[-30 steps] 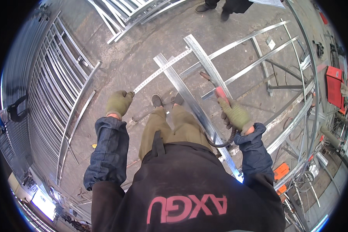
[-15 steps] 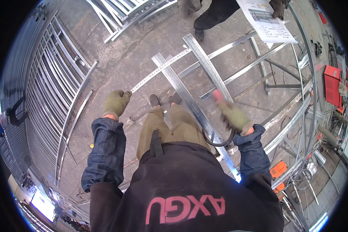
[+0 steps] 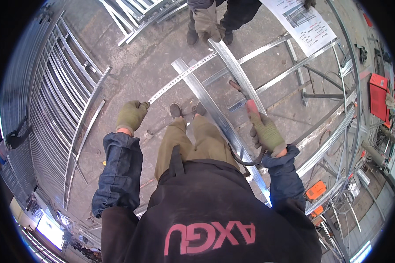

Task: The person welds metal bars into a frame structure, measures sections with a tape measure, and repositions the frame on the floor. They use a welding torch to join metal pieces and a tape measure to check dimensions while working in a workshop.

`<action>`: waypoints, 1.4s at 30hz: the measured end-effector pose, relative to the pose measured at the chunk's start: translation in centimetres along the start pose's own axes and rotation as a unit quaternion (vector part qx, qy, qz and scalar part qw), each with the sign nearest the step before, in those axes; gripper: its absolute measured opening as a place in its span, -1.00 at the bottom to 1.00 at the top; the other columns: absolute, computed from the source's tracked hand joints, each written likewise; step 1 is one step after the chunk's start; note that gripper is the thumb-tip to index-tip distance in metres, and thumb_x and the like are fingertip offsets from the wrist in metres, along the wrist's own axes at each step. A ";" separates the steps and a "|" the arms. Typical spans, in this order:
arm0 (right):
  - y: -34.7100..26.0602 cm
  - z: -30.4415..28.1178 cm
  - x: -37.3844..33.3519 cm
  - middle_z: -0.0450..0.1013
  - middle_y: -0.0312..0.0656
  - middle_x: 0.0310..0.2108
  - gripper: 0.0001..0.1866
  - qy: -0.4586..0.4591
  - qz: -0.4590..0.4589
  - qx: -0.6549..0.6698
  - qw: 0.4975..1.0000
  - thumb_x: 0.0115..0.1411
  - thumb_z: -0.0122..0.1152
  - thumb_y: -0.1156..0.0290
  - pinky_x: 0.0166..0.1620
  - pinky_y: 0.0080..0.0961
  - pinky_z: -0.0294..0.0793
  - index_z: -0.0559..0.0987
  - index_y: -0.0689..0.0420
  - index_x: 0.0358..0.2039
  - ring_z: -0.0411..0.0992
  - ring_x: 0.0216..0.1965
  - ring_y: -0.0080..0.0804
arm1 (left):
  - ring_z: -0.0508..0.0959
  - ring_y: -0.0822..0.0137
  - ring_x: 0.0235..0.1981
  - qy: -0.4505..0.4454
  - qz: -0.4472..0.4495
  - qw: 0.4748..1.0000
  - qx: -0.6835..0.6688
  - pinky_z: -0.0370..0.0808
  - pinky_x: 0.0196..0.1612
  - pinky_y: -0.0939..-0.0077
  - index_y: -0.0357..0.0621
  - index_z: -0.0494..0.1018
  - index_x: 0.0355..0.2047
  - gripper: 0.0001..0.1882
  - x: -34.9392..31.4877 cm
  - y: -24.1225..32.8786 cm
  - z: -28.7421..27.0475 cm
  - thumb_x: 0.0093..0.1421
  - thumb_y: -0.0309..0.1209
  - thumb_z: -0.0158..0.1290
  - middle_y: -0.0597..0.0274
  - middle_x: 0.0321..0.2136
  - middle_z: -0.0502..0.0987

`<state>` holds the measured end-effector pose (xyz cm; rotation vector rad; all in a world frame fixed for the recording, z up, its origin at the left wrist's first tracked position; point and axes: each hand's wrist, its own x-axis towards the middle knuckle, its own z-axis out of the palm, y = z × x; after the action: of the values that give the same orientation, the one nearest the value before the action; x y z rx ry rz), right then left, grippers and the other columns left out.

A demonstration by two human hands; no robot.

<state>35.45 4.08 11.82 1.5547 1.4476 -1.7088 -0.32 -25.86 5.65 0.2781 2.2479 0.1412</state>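
My gloved left hand [image 3: 131, 116] is closed on the near end of a white tape measure [image 3: 169, 85]. The tape runs up and right across a galvanized steel tube [image 3: 206, 101] to the far end of a second tube [image 3: 238, 72]. A welding torch [image 3: 253, 108] with a red handle is gripped in my gloved right hand [image 3: 268, 135]. Its nozzle points up and left beside the second tube, and its black cable [image 3: 250, 164] loops below my hand. A co-worker's gloved hand [image 3: 208, 25] is at the far end of the second tube.
Metal racks of tubes stand at left [image 3: 52, 101] and at the top [image 3: 140, 17]. A welded frame [image 3: 276, 79] spreads over the right side. A co-worker holds a printed sheet [image 3: 303, 22]. Farther right are a red machine [image 3: 378, 98] and orange cases [image 3: 316, 190].
The co-worker's gloved hand has come down to the second tube's end, and the paper has shifted left. My right hand, blurred before, is steadier, with the torch now clearly seen.
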 end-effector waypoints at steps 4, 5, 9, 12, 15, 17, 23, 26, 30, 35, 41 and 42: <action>-0.3 0.8 -0.9 0.46 -0.32 -0.48 -0.27 -0.063 -0.008 -0.044 0.997 0.45 0.18 -0.29 -0.55 -0.51 0.44 0.54 0.18 0.21 0.43 -0.59 -0.58 | 0.73 -0.19 -0.14 0.001 0.001 1.000 0.001 0.57 -0.02 0.02 -0.28 0.71 -0.16 -0.44 0.5 -0.3 0.3 0.41 0.08 0.16 -0.27 -0.26 0.71; -0.4 0.3 -1.0 0.46 -0.32 -0.48 -0.29 -0.073 -0.003 -0.047 0.996 0.46 0.18 -0.29 -0.55 -0.49 0.43 0.56 0.16 0.18 0.42 -0.58 -0.58 | 0.73 -0.19 -0.14 0.000 -0.002 1.000 0.004 0.57 -0.02 0.02 -0.28 0.71 -0.16 -0.44 0.2 -0.1 0.1 0.41 0.08 0.16 -0.26 -0.26 0.71; -0.3 0.2 -0.2 0.44 -0.32 -0.49 -0.31 0.016 0.020 0.000 1.000 0.44 0.21 -0.28 -0.56 -0.49 0.42 0.57 0.15 0.16 0.40 -0.60 -0.57 | 0.70 0.08 -0.19 -0.009 -0.014 1.000 0.026 0.54 -0.02 0.16 -0.20 0.72 -0.18 -0.45 -0.3 0.6 -0.6 0.43 0.11 0.14 -0.03 -0.27 0.73; 0.6 1.1 -0.8 0.46 -0.32 -0.49 -0.33 0.008 0.007 0.019 1.000 0.48 0.17 -0.24 -0.55 -0.53 0.39 0.56 0.17 0.17 0.40 -0.61 -0.58 | 0.71 0.00 -0.17 0.001 -0.003 0.999 0.043 0.55 -0.02 0.13 -0.23 0.72 -0.17 -0.44 -0.5 0.5 -0.3 0.42 0.11 0.14 -0.10 -0.26 0.73; 0.3 1.0 -0.8 0.46 -0.31 -0.49 -0.37 -0.038 0.001 0.014 0.999 0.51 0.17 -0.18 -0.55 -0.56 0.37 0.55 0.18 0.19 0.40 -0.61 -0.61 | 0.72 -0.15 -0.17 -0.005 -0.004 1.000 0.012 0.56 -0.03 0.06 -0.27 0.72 -0.17 -0.44 -0.4 0.8 -0.6 0.40 0.09 0.16 -0.23 -0.28 0.72; 0.0 1.2 -1.1 0.47 -0.31 -0.49 -0.39 -0.061 0.008 0.026 0.998 0.52 0.17 -0.14 -0.55 -0.57 0.37 0.55 0.19 0.20 0.40 -0.61 -0.61 | 0.72 -0.15 -0.19 -0.003 0.004 1.000 0.008 0.56 -0.04 0.06 -0.26 0.72 -0.18 -0.44 -0.2 0.3 -0.4 0.40 0.09 0.17 -0.22 -0.30 0.71; 0.7 0.9 -0.6 0.46 -0.33 -0.52 -0.41 -0.051 0.020 0.033 0.998 0.53 0.18 -0.12 -0.55 -0.55 0.36 0.55 0.20 0.18 0.40 -0.61 -0.60 | 0.72 -0.14 -0.19 -0.020 -0.020 0.999 0.014 0.56 -0.04 0.06 -0.25 0.72 -0.19 -0.44 -0.3 1.0 -0.6 0.40 0.10 0.16 -0.21 -0.30 0.71; 0.4 0.9 -0.9 0.45 -0.34 -0.53 -0.42 -0.048 0.022 0.032 0.998 0.53 0.19 -0.12 -0.56 -0.55 0.35 0.56 0.22 0.13 0.39 -0.62 -0.61 | 0.72 -0.13 -0.18 -0.011 -0.014 1.000 0.017 0.56 -0.03 0.05 -0.24 0.72 -0.19 -0.44 0.0 0.5 -0.3 0.40 0.10 0.16 -0.20 -0.29 0.71; 1.0 0.4 -1.2 0.45 -0.33 -0.53 -0.42 -0.067 -0.008 0.041 0.997 0.52 0.20 -0.12 -0.57 -0.54 0.33 0.57 0.24 0.09 0.39 -0.64 -0.60 | 0.72 -0.12 -0.15 -0.018 -0.019 1.000 0.017 0.56 -0.02 0.06 -0.23 0.73 -0.18 -0.44 -0.2 0.7 -0.5 0.40 0.11 0.16 -0.20 -0.28 0.72; 0.5 0.5 -1.4 0.44 -0.33 -0.55 -0.43 -0.066 0.001 0.052 0.996 0.51 0.24 -0.10 -0.60 -0.53 0.31 0.57 0.26 0.06 0.38 -0.66 -0.60 | 0.72 -0.12 -0.15 -0.011 -0.014 1.000 0.026 0.56 -0.02 0.07 -0.23 0.73 -0.18 -0.44 0.2 0.1 -0.1 0.40 0.11 0.16 -0.18 -0.28 0.72; 0.6 0.5 -1.8 0.45 -0.33 -0.56 -0.49 -0.052 0.007 0.053 0.997 0.48 0.30 -0.05 -0.59 -0.55 0.33 0.58 0.23 -0.08 0.39 -0.66 -0.59 | 0.72 -0.08 -0.19 -0.016 -0.015 1.000 0.013 0.57 -0.05 0.10 -0.22 0.73 -0.20 -0.44 0.4 -0.2 0.0 0.40 0.11 0.15 -0.14 -0.30 0.73; 0.8 0.5 -1.7 0.46 -0.32 -0.56 -0.50 -0.052 -0.002 0.063 0.997 0.48 0.29 -0.05 -0.58 -0.55 0.33 0.58 0.23 -0.09 0.40 -0.66 -0.59 | 0.72 -0.07 -0.20 -0.015 -0.013 1.000 0.011 0.57 -0.05 0.10 -0.22 0.73 -0.21 -0.44 0.6 -0.5 0.2 0.40 0.11 0.15 -0.13 -0.30 0.73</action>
<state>36.35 2.78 12.97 1.5009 1.3160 -1.8865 -0.64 -26.21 4.98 0.2595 2.2234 0.0985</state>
